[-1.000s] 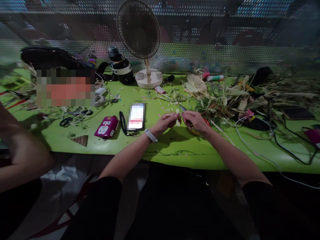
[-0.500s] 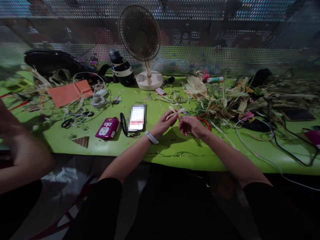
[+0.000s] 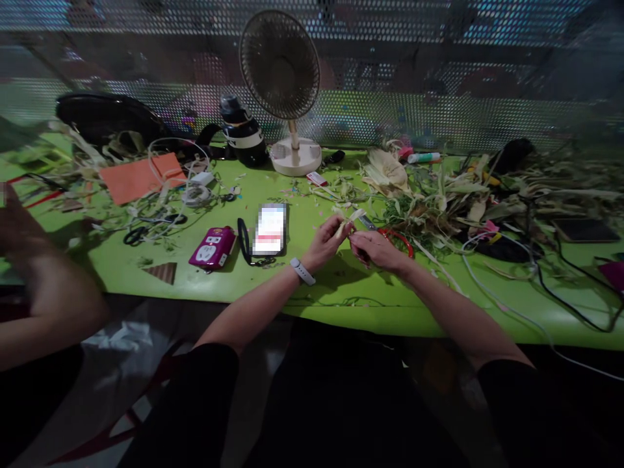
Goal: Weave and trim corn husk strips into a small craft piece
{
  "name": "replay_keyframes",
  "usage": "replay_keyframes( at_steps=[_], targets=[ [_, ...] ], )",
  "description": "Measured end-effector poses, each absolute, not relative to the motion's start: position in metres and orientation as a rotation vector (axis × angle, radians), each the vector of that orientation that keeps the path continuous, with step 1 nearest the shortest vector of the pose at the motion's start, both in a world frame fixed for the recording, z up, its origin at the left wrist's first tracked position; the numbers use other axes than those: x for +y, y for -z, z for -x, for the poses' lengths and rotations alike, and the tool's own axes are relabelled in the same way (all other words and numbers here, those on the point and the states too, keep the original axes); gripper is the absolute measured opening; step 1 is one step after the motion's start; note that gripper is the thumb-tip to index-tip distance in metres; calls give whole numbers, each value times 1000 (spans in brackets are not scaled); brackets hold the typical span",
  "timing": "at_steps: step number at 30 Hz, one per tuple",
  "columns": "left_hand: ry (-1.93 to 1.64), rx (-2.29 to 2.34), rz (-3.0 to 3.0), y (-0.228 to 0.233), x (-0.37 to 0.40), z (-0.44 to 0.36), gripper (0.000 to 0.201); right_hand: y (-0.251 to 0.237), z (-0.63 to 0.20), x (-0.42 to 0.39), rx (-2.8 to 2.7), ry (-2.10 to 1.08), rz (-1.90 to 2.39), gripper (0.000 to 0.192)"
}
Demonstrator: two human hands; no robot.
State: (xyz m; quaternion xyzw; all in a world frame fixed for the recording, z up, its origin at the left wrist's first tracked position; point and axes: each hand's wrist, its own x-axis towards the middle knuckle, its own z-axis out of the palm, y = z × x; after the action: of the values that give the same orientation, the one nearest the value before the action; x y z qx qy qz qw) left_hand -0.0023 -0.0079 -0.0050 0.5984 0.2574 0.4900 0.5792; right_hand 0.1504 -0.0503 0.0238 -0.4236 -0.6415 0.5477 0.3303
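Observation:
Above the green table, my left hand (image 3: 327, 242) is closed around a pale strip of dried corn husk (image 3: 357, 214), whose ends stick up past the fingers. It wears a light watch band (image 3: 303, 272) at the wrist. My right hand (image 3: 374, 248) meets it from the right, fingers curled and pinching at the lower end of the same piece. The exact grip of the right fingertips is partly hidden. Just behind the right hand lie red-handled scissors (image 3: 400, 239). A heap of dried husks and green scraps (image 3: 429, 201) spreads to the right.
A phone (image 3: 270, 229) and a purple power adapter (image 3: 212, 248) lie to the left. Behind stand a fan (image 3: 295, 157) and a black bottle (image 3: 244, 140). Orange paper (image 3: 141, 179) and cables lie farther left. Another person's arm (image 3: 43, 273) rests at the left edge.
My left fingers have curled in more around the husk, and my right hand has closed up against them. The whole view has shifted slightly.

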Motion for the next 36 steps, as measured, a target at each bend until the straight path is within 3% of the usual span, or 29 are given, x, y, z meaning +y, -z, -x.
replay_keyframes(
  at_steps=[13, 18, 25, 32, 36],
  targets=[
    [-1033, 672, -1524, 1, 3, 12, 54, -17, -162, -44, -1625, -1111, 1256, 49],
    [-1199, 773, -1561, 1, 3, 14, 45, -22, -164, -45, -1891, -695, 1267, 38],
    [-1100, 711, -1637, 0, 3, 14, 49, -14, -165, -42, -2138, -129, 1235, 30],
    [-1181, 702, -1950, 11, 8, 11, 45, -25, -174, -49, -1895, 374, 1325, 25],
    [-1193, 700, -2017, 16, 7, 10, 42, -21, -166, -47, -2015, 263, 1275, 27]
  ],
)
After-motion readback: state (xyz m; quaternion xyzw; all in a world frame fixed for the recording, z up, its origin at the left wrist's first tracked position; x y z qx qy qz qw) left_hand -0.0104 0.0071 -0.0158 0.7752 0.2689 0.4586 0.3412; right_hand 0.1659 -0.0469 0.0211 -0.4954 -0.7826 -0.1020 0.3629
